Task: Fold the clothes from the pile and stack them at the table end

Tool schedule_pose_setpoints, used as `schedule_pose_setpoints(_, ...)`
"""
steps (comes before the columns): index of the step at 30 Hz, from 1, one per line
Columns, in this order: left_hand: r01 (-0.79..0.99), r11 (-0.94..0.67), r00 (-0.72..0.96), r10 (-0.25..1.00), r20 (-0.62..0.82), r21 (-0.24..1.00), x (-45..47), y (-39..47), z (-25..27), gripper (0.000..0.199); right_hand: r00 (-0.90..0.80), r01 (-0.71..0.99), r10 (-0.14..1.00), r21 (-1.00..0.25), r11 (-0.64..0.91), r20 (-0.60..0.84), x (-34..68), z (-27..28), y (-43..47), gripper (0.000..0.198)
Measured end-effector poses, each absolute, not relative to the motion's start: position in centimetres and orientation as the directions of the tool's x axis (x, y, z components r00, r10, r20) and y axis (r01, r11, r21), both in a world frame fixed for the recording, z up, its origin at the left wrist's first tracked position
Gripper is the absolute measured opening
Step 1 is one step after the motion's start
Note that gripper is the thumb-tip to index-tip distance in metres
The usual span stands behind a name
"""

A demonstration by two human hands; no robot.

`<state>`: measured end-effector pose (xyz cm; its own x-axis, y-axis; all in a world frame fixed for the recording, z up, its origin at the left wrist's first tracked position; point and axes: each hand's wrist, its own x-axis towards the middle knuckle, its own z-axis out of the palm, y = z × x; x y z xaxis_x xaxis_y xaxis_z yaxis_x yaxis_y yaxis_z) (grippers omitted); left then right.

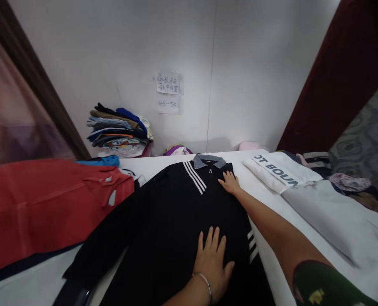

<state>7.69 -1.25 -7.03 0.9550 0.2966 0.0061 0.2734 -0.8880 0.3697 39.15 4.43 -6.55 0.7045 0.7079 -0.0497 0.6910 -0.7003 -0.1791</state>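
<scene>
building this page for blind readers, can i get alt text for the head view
A person's right hand rests near the grey collar of a black long-sleeved top spread on a white table, with the left hand lower on its front. Red clothing lies to the left; a white garment and a grey garment lie to the right.

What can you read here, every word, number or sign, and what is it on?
"45-50": lower paper on the wall.
"叠长袖", as best I can tell: upper paper, top line; its second line is too blurred to read.
"OT BOUN", cut off at both ends: folded white garment.
Black top: stripes, no readable text.
</scene>
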Motion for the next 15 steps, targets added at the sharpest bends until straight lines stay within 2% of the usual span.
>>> schedule_pose_setpoints(4,0.277,-0.873,0.951,0.309,0.016,0.402,7.5,-1.5,-6.5,0.071,0.698,0.694,0.709,-0.15,-0.704,-0.096,38.3,-7.4,3.8,0.065)
schedule_pose_setpoints(10,0.272,-0.869,0.952,0.306,0.018,0.413,7.2,-1.8,-6.4,0.071,0.71,0.687,0.698,-0.128,-0.715,-0.09,36.7,-6.2,3.5,0.063)
schedule_pose_setpoints(15,0.259,-0.863,0.954,0.298,0.022,0.433,7.1,-1.9,-6.2,0.072,0.61,0.786,0.792,-0.126,-0.606,-0.003,32.4,-5.9,1.3,0.061)
